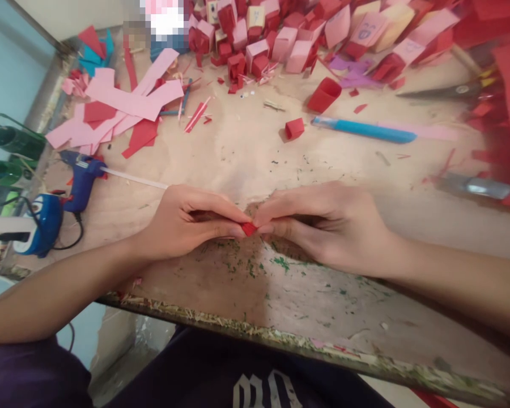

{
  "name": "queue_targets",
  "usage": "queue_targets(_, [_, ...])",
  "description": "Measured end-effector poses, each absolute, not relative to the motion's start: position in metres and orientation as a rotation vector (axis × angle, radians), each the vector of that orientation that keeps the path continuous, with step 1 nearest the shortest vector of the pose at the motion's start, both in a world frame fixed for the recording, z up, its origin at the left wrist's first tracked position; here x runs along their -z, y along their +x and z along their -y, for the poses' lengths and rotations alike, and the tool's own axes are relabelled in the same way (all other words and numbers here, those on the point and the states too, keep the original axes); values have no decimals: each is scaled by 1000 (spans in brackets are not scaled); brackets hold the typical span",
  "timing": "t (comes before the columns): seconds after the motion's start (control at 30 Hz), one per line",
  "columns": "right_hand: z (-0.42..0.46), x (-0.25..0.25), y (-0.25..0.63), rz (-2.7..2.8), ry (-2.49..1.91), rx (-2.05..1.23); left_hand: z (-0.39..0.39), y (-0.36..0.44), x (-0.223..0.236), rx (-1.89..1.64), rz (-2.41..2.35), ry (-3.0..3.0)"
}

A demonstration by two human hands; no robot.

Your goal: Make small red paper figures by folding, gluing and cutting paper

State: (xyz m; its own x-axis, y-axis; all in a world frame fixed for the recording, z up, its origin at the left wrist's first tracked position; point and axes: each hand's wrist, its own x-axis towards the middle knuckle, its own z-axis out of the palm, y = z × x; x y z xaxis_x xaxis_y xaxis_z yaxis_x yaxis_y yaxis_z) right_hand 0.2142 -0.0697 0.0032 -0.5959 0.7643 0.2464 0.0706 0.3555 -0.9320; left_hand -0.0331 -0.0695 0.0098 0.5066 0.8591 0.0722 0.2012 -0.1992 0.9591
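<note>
**Pinching a small red piece (249, 228) at a paper-strewn table (233, 158)**

The small red piece sits between the fingertips of both hands, near the middle of the table's near edge; whether it touches the surface cannot be told. The left hand (195, 221) closes thumb and forefinger on its left side. The right hand (327, 224) meets it from the right, thumb and forefinger likewise drawn together on it. Green shreds (283, 262) lie scattered below, toward the near edge.

Beyond the hands, two open-ended paper forms stand out on the wood: a larger red tube (324, 95), its mouth showing the inner wall, and a smaller red tube (294, 129) nearer the hands. Folded paper blocks (295, 48) in red, pink and cream crowd the far edge, some bearing drawn marks. At the left edge are green vessels (15, 141); their contents cannot be made out. Beside them lies a blue glue gun (84, 181), its white stick (136, 178) pointing toward the left hand. Pink paper strips (127, 99) heap near the far left corner, while scissors (446, 90) rest toward the right edge.
</note>
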Motion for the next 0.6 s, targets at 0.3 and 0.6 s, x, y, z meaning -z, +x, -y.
queue_targets(0.3, [62,2,215,2035,-401,-1481,58,-42,-14,-438,-650,1696])
queue_targets(0.6, [67,3,215,2048,-508,-1378,58,-42,-17,-393,-656,1698])
